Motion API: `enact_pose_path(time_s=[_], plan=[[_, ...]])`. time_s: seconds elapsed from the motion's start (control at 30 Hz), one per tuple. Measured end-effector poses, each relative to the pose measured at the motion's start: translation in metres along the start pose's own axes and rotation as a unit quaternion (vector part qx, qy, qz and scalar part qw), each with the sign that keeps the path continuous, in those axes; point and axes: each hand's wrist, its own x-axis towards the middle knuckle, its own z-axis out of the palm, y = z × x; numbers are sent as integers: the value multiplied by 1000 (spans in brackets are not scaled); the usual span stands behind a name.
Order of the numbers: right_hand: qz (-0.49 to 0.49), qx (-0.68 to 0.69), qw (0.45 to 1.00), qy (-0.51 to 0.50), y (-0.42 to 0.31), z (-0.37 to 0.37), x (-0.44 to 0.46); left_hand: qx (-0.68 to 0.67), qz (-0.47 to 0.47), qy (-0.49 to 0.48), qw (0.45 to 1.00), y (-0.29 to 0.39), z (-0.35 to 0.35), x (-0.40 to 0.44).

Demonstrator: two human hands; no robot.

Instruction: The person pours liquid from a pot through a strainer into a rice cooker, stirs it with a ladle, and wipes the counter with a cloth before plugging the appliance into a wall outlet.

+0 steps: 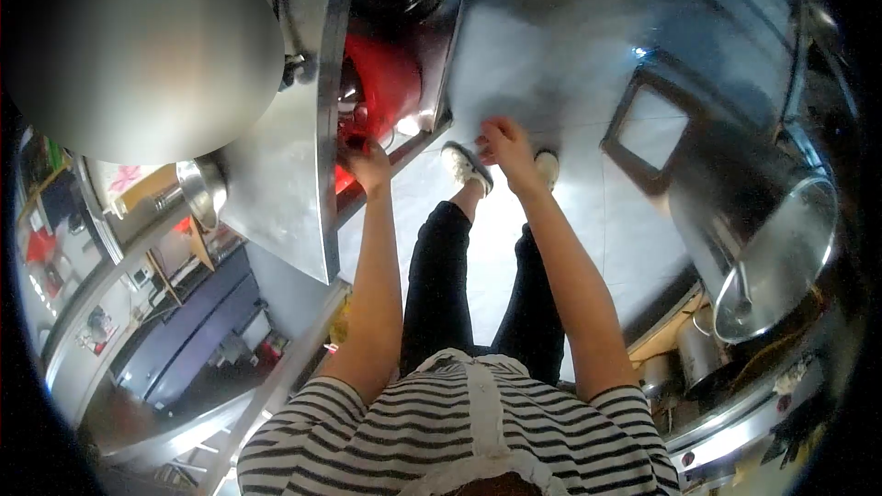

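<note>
"Reaching below the counter (276, 184)?"

"Yes, at a bright red, curved thing (393, 83) just under its edge. My left hand (369, 167) is beside it, grip unclear; my right hand (507, 149) is half-curled, contents unclear."

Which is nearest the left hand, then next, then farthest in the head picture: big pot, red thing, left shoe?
1. Red thing, right beside the left hand.
2. Left shoe, to the right.
3. Big pot, far right.
</note>
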Motion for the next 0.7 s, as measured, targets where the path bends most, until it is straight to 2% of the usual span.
enact_pose_path(time_s=[0.03,0.1,0.2,0.23,0.3,0.33,0.37,0.4,0.43,0.47,0.5,0.53,0.57,0.6,0.63,0.67,0.7], plan=[[-15,6,1000,-19,9,0,6,25,-29,-28,999,-10,2,-1],[-20,8,999,-29,25,3,24,141,-146,-168,965,42,-24,8],[-6,4,1000,-26,40,1,36,19,-128,-74,989,62,-23,12],[7,3,1000,-21,45,0,38,-42,-108,-73,991,74,-30,12],[23,-9,1000,-18,48,-1,40,132,79,-8,988,48,-28,22],[18,-14,1000,-14,53,-2,40,249,192,-6,949,37,-29,20],[10,-21,1000,-11,57,-2,39,358,301,26,883,26,-31,19],[2,-28,1000,-11,60,0,38,185,204,-12,961,56,-44,1],[-2,-43,999,-20,58,6,36,3,99,-43,994,96,-62,-31],[-6,-60,998,-32,56,14,33,124,194,-74,970,100,-81,-71],[-12,-78,996,-44,52,21,28,21,163,-201,966,105,-109,-120],[-61,-56,995,-54,52,33,23,-28,247,-385,889,116,-142,-135],[-43,-64,995,-68,43,44,18,-41,64,-378,923,96,-165,-156],[-26,-73,994,-80,33,56,13,-61,-119,-358,924,57,-178,-169],[-21,-77,994,-80,24,67,7,-111,-124,-215,962,7,-188,-164],[-64,-127,985,-94,35,72,15,-29,-46,-142,988,-30,-201,-142],[-46,-129,986,-97,31,82,13,77,21,-50,996,-66,-214,-119]])
